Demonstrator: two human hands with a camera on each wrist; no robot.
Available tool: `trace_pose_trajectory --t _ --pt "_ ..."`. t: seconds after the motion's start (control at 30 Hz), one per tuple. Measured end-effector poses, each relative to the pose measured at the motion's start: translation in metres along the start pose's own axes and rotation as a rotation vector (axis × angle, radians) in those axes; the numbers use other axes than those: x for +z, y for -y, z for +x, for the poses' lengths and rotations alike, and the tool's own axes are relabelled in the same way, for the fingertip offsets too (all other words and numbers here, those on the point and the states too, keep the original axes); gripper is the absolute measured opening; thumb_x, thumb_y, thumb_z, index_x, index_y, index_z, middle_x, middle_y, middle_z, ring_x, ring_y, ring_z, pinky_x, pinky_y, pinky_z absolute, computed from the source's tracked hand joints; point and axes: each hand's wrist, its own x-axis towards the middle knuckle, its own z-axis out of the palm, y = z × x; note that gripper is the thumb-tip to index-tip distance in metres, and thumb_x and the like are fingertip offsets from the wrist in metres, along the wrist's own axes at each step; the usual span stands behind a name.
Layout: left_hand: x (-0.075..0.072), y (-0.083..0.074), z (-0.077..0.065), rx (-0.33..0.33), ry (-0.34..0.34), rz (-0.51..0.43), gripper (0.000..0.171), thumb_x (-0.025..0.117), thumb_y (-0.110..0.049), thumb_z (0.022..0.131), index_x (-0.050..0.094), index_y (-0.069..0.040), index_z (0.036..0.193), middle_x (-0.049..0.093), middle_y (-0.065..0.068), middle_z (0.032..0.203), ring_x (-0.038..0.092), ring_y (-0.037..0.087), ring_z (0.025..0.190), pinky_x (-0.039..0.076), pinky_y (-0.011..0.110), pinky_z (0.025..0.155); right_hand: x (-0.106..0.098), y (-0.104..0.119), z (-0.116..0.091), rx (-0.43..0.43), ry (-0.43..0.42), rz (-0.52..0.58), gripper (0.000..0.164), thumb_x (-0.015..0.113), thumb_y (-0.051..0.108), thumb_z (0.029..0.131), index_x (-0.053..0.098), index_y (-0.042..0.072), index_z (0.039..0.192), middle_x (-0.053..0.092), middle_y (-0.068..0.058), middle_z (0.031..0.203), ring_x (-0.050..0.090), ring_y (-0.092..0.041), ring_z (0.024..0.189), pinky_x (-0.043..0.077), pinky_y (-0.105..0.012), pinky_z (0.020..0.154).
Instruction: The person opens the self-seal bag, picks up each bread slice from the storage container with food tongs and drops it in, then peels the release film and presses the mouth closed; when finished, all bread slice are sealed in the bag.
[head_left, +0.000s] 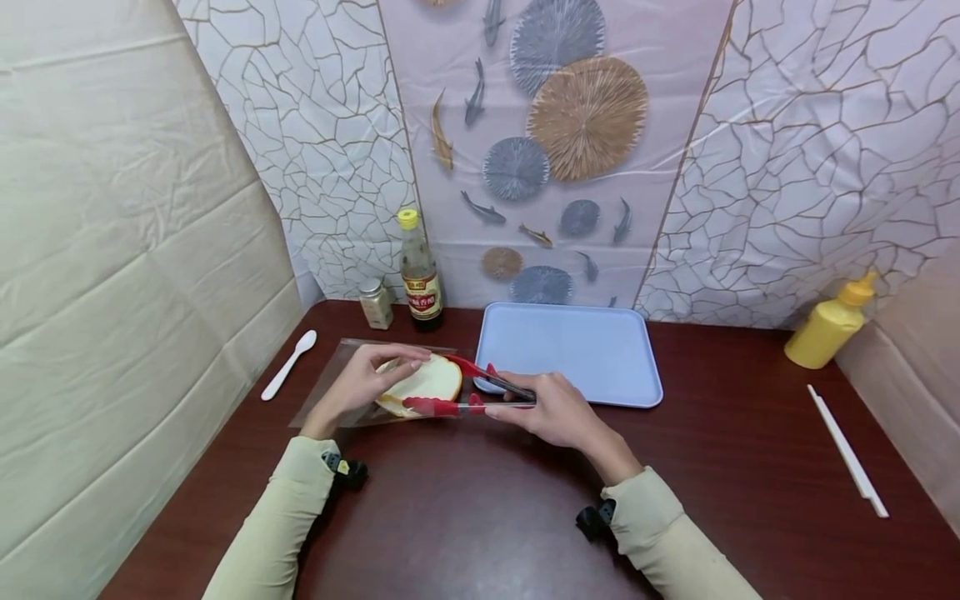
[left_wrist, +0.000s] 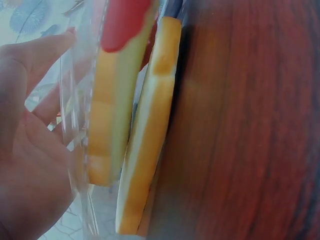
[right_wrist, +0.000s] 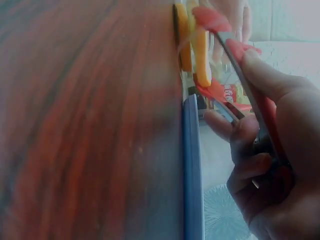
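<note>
My right hand [head_left: 558, 408] grips a pair of tongs [head_left: 435, 407] with red tips and metal arms. Those tips reach left around the edges of an upper bread slice [head_left: 431, 383]. In the left wrist view, a second bread slice [left_wrist: 150, 135] lies below it, close over the table, with a narrow gap between the two. A clear plastic bag [head_left: 326, 387] lies around and under the bread. My left hand [head_left: 363, 383] is over the bag, thumb and fingertips close together, holding its upper film away from the bread. Part of the bread is hidden under that hand.
Behind the tongs lies a light blue tray [head_left: 600, 392]. A seasoning jar [head_left: 377, 306] and a dark sauce bottle [head_left: 422, 283] stand at the back left, a white spoon [head_left: 288, 367] at far left. A yellow squeeze bottle [head_left: 825, 333] and white chopsticks [head_left: 843, 450] are at right.
</note>
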Motion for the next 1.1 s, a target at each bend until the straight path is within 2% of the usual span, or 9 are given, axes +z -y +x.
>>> trace_pose_trajectory --t 0.1,0.17,0.33,0.47,0.63,0.8,0.9,0.97,1.1 --pt "0.000 0.001 0.001 0.012 -0.005 -0.003 0.022 0.074 -0.013 0.104 0.081 -0.006 0.123 0.079 0.002 0.130 0.072 0.015 0.127 0.055 0.049 0.113 0.000 -0.001 0.001 0.014 0.014 0.069 0.074 0.082 0.063 0.090 0.065 0.025 0.151 0.080 -0.005 0.123 0.050 -0.011 0.053 0.048 -0.030 0.056" --pt "0.000 0.001 0.001 0.010 -0.008 -0.002 0.022 0.074 -0.013 0.104 0.081 -0.006 0.123 0.079 0.002 0.131 0.072 0.014 0.127 0.055 0.046 0.114 -0.001 -0.002 0.002 0.021 0.030 0.105 0.075 0.082 0.063 0.090 0.064 0.024 0.152 0.081 -0.005 0.116 0.049 -0.011 0.050 0.047 -0.029 0.053" --pt "-0.001 0.000 0.000 0.007 -0.013 -0.010 0.021 0.074 -0.012 0.104 0.082 -0.009 0.123 0.079 0.004 0.133 0.072 0.018 0.129 0.053 0.039 0.116 -0.002 -0.002 0.002 0.017 0.033 0.150 0.074 0.083 0.060 0.091 0.065 0.022 0.151 0.078 0.006 0.091 0.045 -0.009 0.048 0.043 -0.027 0.049" --pt "0.000 0.000 0.001 0.016 -0.012 -0.028 0.022 0.072 -0.012 0.105 0.081 -0.009 0.125 0.078 0.007 0.133 0.072 0.019 0.129 0.053 0.046 0.116 -0.001 -0.002 0.002 0.004 0.004 0.120 0.072 0.083 0.060 0.091 0.066 0.024 0.150 0.081 0.006 0.102 0.047 -0.009 0.054 0.044 -0.027 0.053" --pt "0.002 -0.001 0.001 0.004 -0.021 -0.038 0.022 0.072 -0.015 0.105 0.081 -0.009 0.125 0.078 0.006 0.134 0.071 0.016 0.129 0.050 0.054 0.117 0.005 0.001 0.003 -0.030 -0.018 0.057 0.071 0.081 0.064 0.090 0.066 0.028 0.150 0.082 -0.003 0.113 0.051 -0.010 0.062 0.047 -0.028 0.060" --pt "0.005 -0.003 0.002 0.010 -0.033 -0.046 0.022 0.073 -0.014 0.105 0.081 -0.005 0.124 0.079 0.006 0.133 0.071 0.015 0.129 0.052 0.045 0.117 0.014 0.005 0.009 -0.062 -0.047 0.080 0.067 0.082 0.059 0.092 0.067 0.026 0.149 0.083 0.001 0.111 0.053 -0.009 0.065 0.047 -0.027 0.061" --pt "0.005 -0.003 0.002 0.017 -0.057 -0.041 0.021 0.074 -0.015 0.104 0.081 -0.008 0.123 0.079 0.005 0.131 0.071 0.014 0.128 0.052 0.038 0.116 0.019 0.009 0.013 -0.062 -0.054 0.053 0.065 0.082 0.057 0.093 0.068 0.026 0.148 0.083 0.003 0.108 0.050 -0.007 0.061 0.045 -0.026 0.059" --pt "0.004 -0.004 0.002 0.017 -0.076 -0.044 0.021 0.075 -0.016 0.104 0.082 -0.010 0.123 0.080 0.004 0.130 0.072 0.014 0.128 0.052 0.040 0.117 0.023 0.012 0.016 -0.064 -0.060 0.030 0.066 0.083 0.056 0.093 0.068 0.024 0.148 0.084 0.000 0.111 0.050 -0.006 0.060 0.045 -0.026 0.060" --pt "0.003 -0.005 0.001 -0.008 -0.097 -0.049 0.020 0.075 -0.019 0.104 0.083 -0.017 0.122 0.080 0.001 0.130 0.071 0.013 0.129 0.050 0.048 0.118 0.030 0.017 0.021 -0.069 -0.100 0.028 0.066 0.083 0.056 0.093 0.069 0.021 0.147 0.083 -0.003 0.121 0.061 -0.007 0.074 0.051 -0.027 0.068"
